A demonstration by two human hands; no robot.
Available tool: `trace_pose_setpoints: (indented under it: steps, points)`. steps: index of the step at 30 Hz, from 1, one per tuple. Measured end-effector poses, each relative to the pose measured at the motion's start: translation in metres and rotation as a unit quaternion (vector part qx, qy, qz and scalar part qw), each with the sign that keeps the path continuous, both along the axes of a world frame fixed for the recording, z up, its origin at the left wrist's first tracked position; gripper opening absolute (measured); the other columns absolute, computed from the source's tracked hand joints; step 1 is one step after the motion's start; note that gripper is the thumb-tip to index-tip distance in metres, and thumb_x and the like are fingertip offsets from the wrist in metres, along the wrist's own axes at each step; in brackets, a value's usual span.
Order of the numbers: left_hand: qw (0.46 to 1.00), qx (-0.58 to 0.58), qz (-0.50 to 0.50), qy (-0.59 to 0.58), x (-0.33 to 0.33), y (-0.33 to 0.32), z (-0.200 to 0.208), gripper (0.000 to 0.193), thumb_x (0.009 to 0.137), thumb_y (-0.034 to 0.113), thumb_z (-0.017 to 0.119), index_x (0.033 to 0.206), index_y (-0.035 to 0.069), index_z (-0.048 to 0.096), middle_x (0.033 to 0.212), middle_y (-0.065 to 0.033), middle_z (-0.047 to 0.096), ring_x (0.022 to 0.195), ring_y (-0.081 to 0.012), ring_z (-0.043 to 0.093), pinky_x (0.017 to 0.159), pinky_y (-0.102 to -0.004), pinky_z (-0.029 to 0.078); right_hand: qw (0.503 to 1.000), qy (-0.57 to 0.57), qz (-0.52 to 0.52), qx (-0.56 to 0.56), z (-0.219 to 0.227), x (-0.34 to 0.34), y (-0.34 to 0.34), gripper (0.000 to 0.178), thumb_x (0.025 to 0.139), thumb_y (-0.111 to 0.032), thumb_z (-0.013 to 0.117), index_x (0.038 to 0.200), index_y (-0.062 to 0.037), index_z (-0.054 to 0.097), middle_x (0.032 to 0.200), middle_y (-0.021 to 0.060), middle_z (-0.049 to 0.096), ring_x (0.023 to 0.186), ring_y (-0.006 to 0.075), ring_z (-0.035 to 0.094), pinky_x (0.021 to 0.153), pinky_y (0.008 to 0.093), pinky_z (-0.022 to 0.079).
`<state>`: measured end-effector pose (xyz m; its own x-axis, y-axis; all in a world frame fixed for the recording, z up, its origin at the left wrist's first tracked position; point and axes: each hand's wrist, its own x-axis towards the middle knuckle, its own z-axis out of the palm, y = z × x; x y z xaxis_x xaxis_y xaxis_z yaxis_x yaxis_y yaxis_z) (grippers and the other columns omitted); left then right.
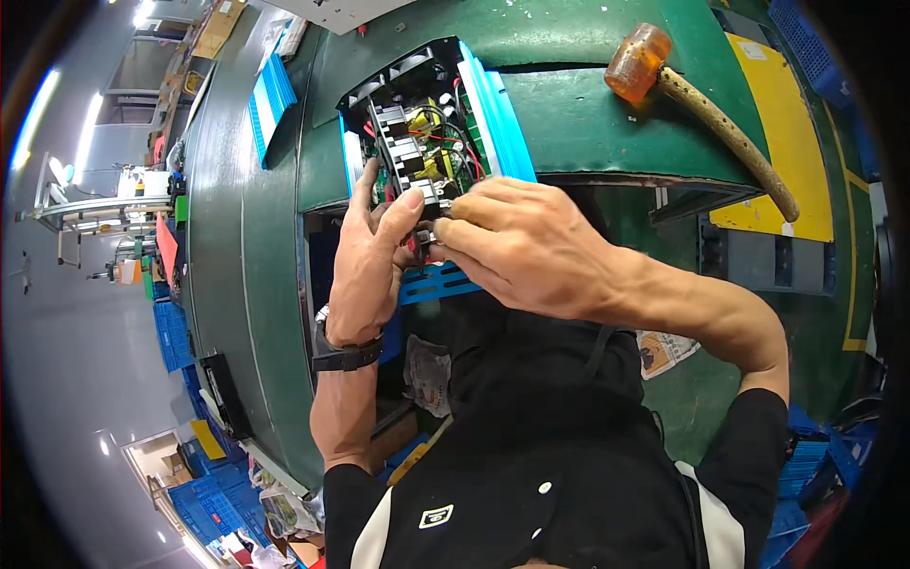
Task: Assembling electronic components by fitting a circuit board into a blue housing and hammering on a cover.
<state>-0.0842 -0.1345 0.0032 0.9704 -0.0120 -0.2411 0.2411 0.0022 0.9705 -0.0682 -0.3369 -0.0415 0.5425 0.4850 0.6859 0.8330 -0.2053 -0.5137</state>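
Observation:
An electronic unit with its top off lies on the bench in front of me, with blue finned side walls. Inside are yellow-wrapped transformers, red and black wires, and a row of silvery metal blocks. My left hand grips the unit's near end, thumb on top and one finger stretched along the left side. Close beside that thumb, the bent fingers of my right hand pinch at the same end; what they hold is hidden. A blue slotted plate shows just below both hands.
A mallet with an amber head and wooden handle lies at the right, its handle reaching past the bench edge. A blue finned panel lies at the left beside the dark green belt. A yellow board stands farther right.

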Motion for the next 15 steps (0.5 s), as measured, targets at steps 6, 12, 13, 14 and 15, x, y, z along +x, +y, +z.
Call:
trace_pose_setpoints:
  steps: [6, 12, 13, 14, 15]
  points:
    - [0.999, -0.033, -0.026, 0.01, 0.0, -0.013, 0.009, 0.07, 0.1, 0.018, 0.056, 0.157, -0.001, 0.019, 0.122, -0.0198, 0.062, 0.095, -0.023, 0.07, 0.073, -0.0368, 0.064, 0.996, 0.089, 0.019, -0.021, -0.009, 0.008, 0.004, 0.008, 0.09, -0.007, 0.065, 0.096, -0.0018, 0.069, 0.087, 0.0118, 0.064, 0.091, 0.0327, 0.063, 0.086, 0.0437, 0.05]
    - [0.998, 0.058, -0.005, -0.036, -0.007, -0.013, 0.003, 0.083, 0.097, 0.02, 0.062, 0.161, 0.0, 0.013, 0.12, -0.0188, 0.062, 0.097, -0.0197, 0.068, 0.075, -0.0316, 0.059, 0.967, 0.211, 0.066, -0.126, 0.008, 0.017, -0.001, 0.021, 0.093, -0.015, 0.061, 0.084, 0.0016, 0.068, 0.068, 0.0236, 0.063, 0.066, 0.0401, 0.066, 0.064, 0.0509, 0.051]
    - [0.991, 0.124, 0.0, -0.053, -0.008, -0.013, 0.002, 0.088, 0.096, 0.021, 0.064, 0.162, 0.0, 0.011, 0.12, -0.0186, 0.062, 0.099, -0.0184, 0.066, 0.077, -0.0295, 0.056, 0.967, 0.214, 0.064, -0.125, 0.005, 0.022, 0.001, 0.021, 0.093, -0.015, 0.061, 0.084, 0.0016, 0.068, 0.068, 0.0236, 0.063, 0.066, 0.0401, 0.066, 0.064, 0.0509, 0.051]
    - [0.988, 0.138, 0.013, -0.064, -0.01, -0.017, 0.003, 0.094, 0.093, 0.023, 0.069, 0.163, 0.001, 0.009, 0.121, -0.0191, 0.06, 0.101, -0.017, 0.064, 0.08, -0.0275, 0.052, 0.953, 0.258, 0.127, -0.093, 0.002, 0.028, 0.002, 0.022, 0.093, -0.015, 0.06, 0.084, 0.0032, 0.068, 0.07, 0.0243, 0.064, 0.067, 0.041, 0.066, 0.064, 0.0499, 0.051]
    - [0.988, 0.138, 0.01, -0.062, -0.011, -0.019, 0.001, 0.094, 0.093, 0.023, 0.069, 0.163, 0.001, 0.009, 0.121, -0.0191, 0.06, 0.101, -0.017, 0.064, 0.08, -0.0275, 0.052, 0.933, 0.3, 0.188, -0.06, -0.001, 0.031, 0.003, 0.023, 0.093, -0.015, 0.059, 0.085, 0.0048, 0.067, 0.071, 0.0249, 0.064, 0.068, 0.0419, 0.065, 0.065, 0.0489, 0.051]
